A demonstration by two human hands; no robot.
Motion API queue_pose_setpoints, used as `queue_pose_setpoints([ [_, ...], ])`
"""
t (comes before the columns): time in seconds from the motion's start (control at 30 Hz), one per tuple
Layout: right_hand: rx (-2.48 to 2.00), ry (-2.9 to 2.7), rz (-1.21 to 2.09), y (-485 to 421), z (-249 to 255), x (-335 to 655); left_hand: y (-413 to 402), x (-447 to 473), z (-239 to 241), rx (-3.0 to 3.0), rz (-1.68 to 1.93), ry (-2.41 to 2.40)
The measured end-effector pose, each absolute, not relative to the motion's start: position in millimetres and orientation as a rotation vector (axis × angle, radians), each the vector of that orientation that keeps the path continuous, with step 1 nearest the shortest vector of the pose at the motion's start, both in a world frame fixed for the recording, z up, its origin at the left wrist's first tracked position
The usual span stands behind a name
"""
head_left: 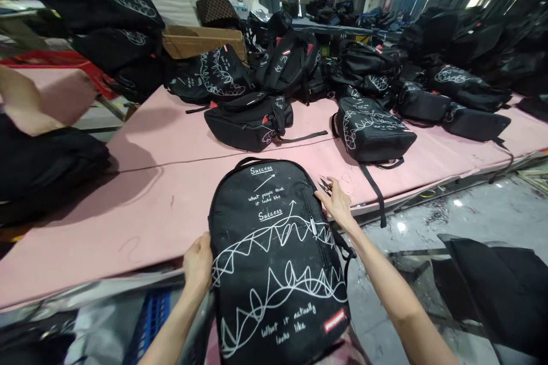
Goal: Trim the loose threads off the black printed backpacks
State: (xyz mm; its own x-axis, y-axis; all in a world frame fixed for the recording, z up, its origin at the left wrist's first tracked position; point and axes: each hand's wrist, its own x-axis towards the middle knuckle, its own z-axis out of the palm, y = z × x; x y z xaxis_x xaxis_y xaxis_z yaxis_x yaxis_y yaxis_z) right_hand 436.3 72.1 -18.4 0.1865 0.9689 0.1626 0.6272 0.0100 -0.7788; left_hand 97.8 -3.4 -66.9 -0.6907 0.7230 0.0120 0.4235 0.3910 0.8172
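Note:
A black backpack (274, 251) stands nearly upright in front of me, leaning by the table edge. White line drawings, the word "Success" and other writing cover its front, with a red label low on the right. My left hand (199, 262) is closed on its left side, fingers partly hidden behind it. At the upper right edge, my right hand (337, 201) touches the bag near the side zipper. Small dark thread snips (326, 186) with pointed blades stick out from its fingers.
Several similar black backpacks (372, 125) lie across the pink-covered table (171, 199), with a cardboard box (203, 43) behind. On the left, another person's hand (25, 108) rests on a black bag (51, 165). A blue crate (152, 316) sits below the table edge.

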Motion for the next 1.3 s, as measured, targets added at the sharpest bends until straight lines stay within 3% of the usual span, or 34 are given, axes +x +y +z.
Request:
queue_pose_setpoints([
  [0.17,-1.568,-2.058,0.190,71,-10,430,14,139,-21,1.821,1.301,2.363],
  [0.33,-1.551,-2.121,0.012,78,-10,420,60,217,-1,2.492,0.968,1.915],
  [0.87,-1.565,-2.246,0.092,83,-2,415,94,254,-8,2.765,0.673,1.809],
  [1.3,-1.545,-2.283,0.038,86,-5,403,88,239,-15,2.579,0.748,1.861],
])
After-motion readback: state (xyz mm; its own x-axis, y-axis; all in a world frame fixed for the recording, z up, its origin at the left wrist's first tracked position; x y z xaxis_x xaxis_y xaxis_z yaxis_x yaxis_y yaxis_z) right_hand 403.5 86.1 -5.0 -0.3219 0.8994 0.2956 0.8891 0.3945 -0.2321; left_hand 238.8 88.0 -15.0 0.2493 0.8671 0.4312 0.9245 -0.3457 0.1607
